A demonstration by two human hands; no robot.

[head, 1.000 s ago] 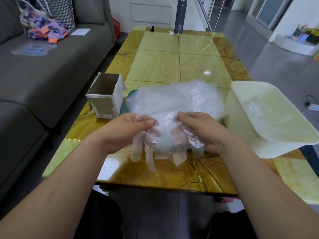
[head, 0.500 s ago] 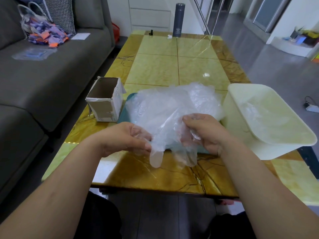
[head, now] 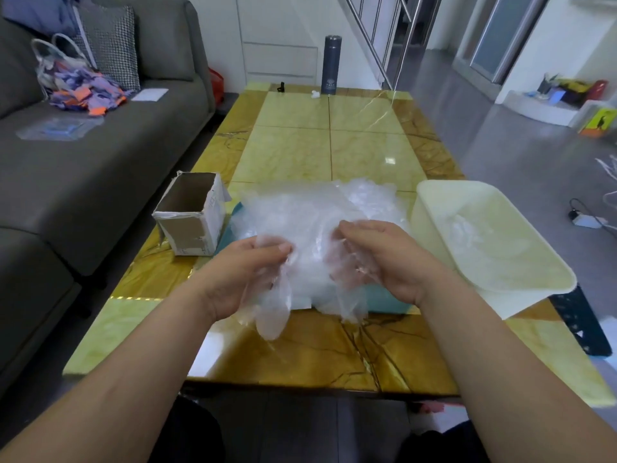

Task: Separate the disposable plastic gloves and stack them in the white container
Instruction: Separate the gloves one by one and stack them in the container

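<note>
Now, left hand [head: 243, 275] pinches one clear disposable glove [head: 277, 312], hanging limp above the yellow table [head: 293, 155] edge; right hand [head: 387, 262] clutches the crumpled glove pile [head: 300, 215], which sits between a torn cardboard box [head: 190, 225] and the white container [head: 430, 225].

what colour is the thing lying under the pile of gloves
Teal. The thing shows best in the head view, peeking out from under the gloves.

Both forearms were stretched forward. The left hand [head: 245, 274] and right hand [head: 384, 259] were held close together, fingers curled and pinched on the gloves [head: 300, 222].
</note>
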